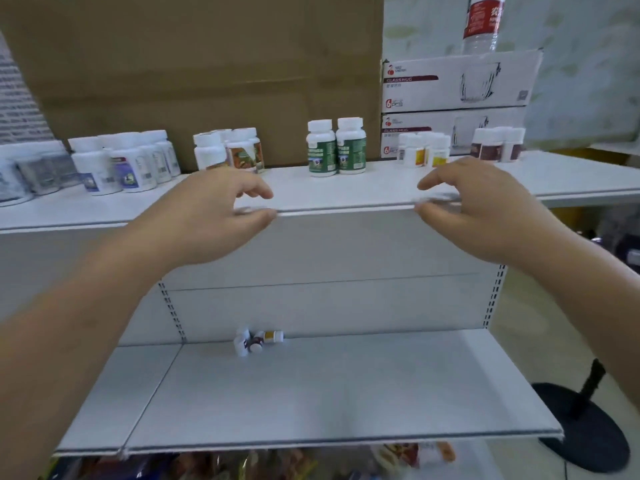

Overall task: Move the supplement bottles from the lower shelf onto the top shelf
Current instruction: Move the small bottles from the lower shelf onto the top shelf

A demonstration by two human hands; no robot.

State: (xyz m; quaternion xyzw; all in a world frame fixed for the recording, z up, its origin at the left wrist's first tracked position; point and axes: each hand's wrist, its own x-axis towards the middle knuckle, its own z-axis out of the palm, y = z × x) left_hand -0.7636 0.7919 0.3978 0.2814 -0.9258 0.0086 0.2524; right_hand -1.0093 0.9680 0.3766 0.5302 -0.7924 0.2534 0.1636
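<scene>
Two white boxes (460, 81), stacked at the right back of the top shelf (346, 192), read "GLASS MUG" and "6 PCS" beside a drawing of a mug. A clear bottle with a red label (483, 22) stands on the upper box; its writing is too blurred to read. The supplement labels are also too small to read.

Along the top shelf, upright white-capped groups stand in a row: grey bottles (31, 174), purple bottles (124, 161), orange bottles (228, 150), a green pair (336, 147), yellow bottles (424, 150) and dark red bottles (495, 143). Brown cardboard (194, 64) rises behind them. A black stand base (585, 427) sits on the floor at the right, and coloured packets (242, 465) show under the lower shelf (311, 393).

Three small bottles (258, 341) lie on their sides at the back of the lower shelf, touching one another, well below both hands.

The left hand (214, 216) and right hand (485, 209) hover at the top shelf's front edge, well apart, either side of the green pair. Each hand's fingers (256, 192) are loosely curled, thumb apart from forefinger, holding nothing. Whether the thumbs touch the edge cannot be told.
</scene>
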